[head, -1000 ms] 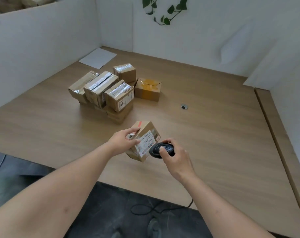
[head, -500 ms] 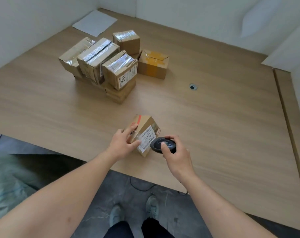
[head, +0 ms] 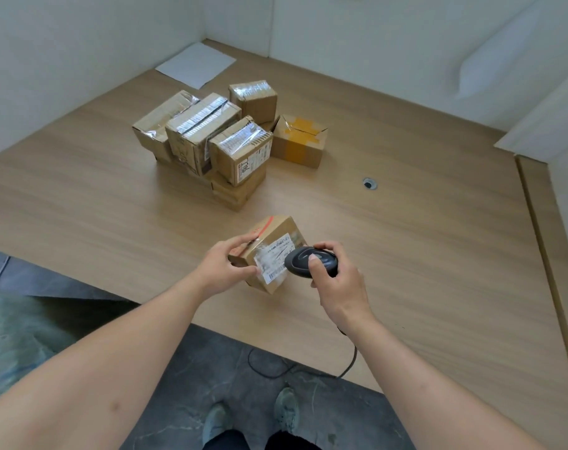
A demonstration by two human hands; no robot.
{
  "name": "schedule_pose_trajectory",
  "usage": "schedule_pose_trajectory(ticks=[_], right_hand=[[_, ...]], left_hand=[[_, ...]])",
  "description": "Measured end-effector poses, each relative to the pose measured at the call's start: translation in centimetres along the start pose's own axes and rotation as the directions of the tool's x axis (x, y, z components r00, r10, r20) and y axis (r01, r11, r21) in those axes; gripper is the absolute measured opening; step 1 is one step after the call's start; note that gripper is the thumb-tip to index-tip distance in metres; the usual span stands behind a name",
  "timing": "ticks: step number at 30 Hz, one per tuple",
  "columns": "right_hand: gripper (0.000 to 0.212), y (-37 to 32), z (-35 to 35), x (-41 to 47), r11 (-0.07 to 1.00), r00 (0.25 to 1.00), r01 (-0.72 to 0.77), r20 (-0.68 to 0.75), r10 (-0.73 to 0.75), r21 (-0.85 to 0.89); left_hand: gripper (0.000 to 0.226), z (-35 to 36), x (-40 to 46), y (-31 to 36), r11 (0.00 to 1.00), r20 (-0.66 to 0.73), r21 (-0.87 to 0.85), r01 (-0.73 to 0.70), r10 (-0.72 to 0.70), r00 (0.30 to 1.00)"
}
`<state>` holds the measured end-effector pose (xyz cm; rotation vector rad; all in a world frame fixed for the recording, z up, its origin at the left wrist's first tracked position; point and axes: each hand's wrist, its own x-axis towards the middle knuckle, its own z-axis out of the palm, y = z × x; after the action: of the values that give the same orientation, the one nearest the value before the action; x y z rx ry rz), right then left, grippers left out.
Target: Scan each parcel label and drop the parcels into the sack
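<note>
At the far left edge, down on the floor beside the table, there is a blurred pale-green mass that may be your sack, though it is too smeared to say for sure. Your left hand pinches the parcel by its near left corner, thumb on the front face and fingers curled over the top edge, holding it tilted above the table's near edge. The white label faces you and to the right. Your right hand is wrapped round the black scanner, thumb on top, with its nose right up against the label (it covers part of the label from this view).

That closeness is your first risk: a scanner held so tight to the barcode may fail to read it, and the glossy tape over the label could throw glare. Your corner grip is the second: held by one edge, the box could twist or slip when you swing it left toward the floor. The cable trails off the table edge down near your feet, so a wide arm movement might snag it.

Farther back, the pile of boxes waits unscanned, stacked loosely enough that pulling one from below could topple the others.
</note>
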<state>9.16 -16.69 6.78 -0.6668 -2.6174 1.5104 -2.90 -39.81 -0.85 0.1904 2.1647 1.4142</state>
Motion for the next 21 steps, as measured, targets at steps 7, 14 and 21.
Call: schedule_pose_trajectory(ticks=[7, 14, 21], right_hand=[[0.029, -5.8, -1.9, 0.1, 0.993, 0.988, 0.118, -0.104, -0.116, 0.018], [0.032, -9.8, -3.0, -2.1, 0.979, 0.968, 0.201, -0.147, -0.203, -0.029], [0.032, -12.1, -2.9, -5.4, 0.972, 0.949, 0.232, -0.214, -0.232, -0.027]], left_hand=[[0.076, -4.0, -0.5, 3.9, 0.996, -0.046, -0.016, -0.088, 0.087, 0.995], [0.077, -6.7, -1.9, 7.7, 0.982, -0.093, 0.071, -0.177, 0.183, 0.979], [0.077, -8.7, -4.3, 9.4, 0.963, -0.078, 0.121, -0.24, 0.251, 0.965]])
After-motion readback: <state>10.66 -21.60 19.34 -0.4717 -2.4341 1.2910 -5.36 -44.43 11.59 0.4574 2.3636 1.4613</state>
